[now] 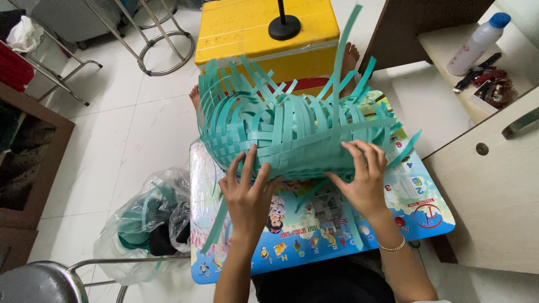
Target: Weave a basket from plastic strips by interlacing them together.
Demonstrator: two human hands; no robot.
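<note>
A half-woven basket (292, 126) of teal plastic strips lies on its side on a small colourful printed table (418, 210), loose strip ends sticking up and out. My left hand (247, 188) grips the basket's woven base at the near left, fingers spread over the weave. Over at the near right side of the base, my right hand (365, 177) presses and holds it, a thin bracelet on the wrist. Loose teal strips (216, 224) hang down off the table edge by my left wrist.
A yellow box (241, 28) with a black stand base (284, 27) on it sits beyond the basket. A clear plastic bag (149, 221) of strips lies on the floor at left. A wooden cabinet (494, 185) and a shelf with a white bottle (477, 44) stand at right. Metal stools are at the left.
</note>
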